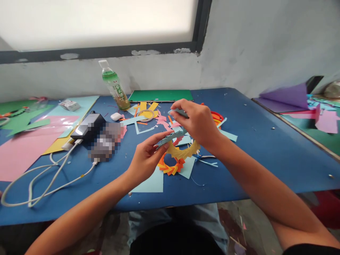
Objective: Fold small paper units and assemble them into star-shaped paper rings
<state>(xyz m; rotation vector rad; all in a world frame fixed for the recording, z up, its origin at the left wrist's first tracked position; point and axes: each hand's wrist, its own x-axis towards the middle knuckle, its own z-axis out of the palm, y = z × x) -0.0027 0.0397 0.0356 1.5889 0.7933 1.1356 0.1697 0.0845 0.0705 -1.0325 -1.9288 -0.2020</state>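
Observation:
My left hand (148, 153) pinches a light blue folded paper chain (174, 135) between thumb and fingers, above the table. Above and to the right, my right hand (195, 118) is closed on a small light blue paper piece (180, 112). Below the hands a yellow folded paper ring (183, 153) is partly hidden. Nearer to me lies an orange and yellow paper ring (171, 166). Light blue paper sheets (151, 182) lie under and beside the rings.
Paper scraps (163, 118) and a tape roll (146, 114) lie behind my hands. A green-labelled bottle (115, 86) stands at the back. On the left are a black power bank (89, 125), white cables (57, 166) and pink paper (23, 152). Purple paper (287, 99) lies at the right.

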